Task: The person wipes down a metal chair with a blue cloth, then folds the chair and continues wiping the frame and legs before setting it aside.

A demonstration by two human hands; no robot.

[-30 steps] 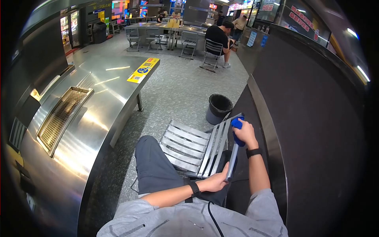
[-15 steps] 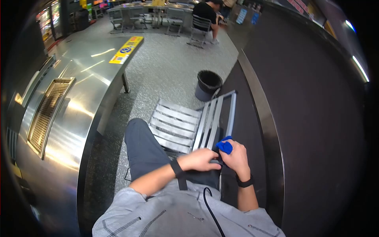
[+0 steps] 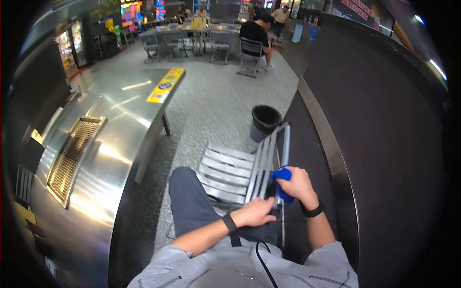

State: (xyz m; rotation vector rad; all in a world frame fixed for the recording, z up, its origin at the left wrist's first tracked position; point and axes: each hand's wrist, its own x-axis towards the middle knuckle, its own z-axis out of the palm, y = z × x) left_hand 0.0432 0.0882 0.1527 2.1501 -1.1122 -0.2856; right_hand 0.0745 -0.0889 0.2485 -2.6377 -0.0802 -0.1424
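Note:
A bright blue cloth (image 3: 283,184) is bunched in my right hand (image 3: 298,183), whose fingers are wrapped round it beside the chair's backrest. The metal slatted chair (image 3: 225,174) stands in front of me, with its seat to the left and its tall back to the right. My left hand (image 3: 257,211) lies at the near end of the backrest, thumb apart from the fingers, and whether it grips the chair frame cannot be made out.
On the left runs a steel counter (image 3: 103,180) with a grill tray (image 3: 76,156) and a yellow sticker (image 3: 166,85). A dark bin (image 3: 265,123) stands behind the chair. The dark partition (image 3: 389,144) is at the right. A seated person (image 3: 255,38) is farther back.
The view has tilted up and shifted. My right hand and the blue cloth are lower along the chair's back, and more cloth shows. My left hand's fingers have spread somewhat.

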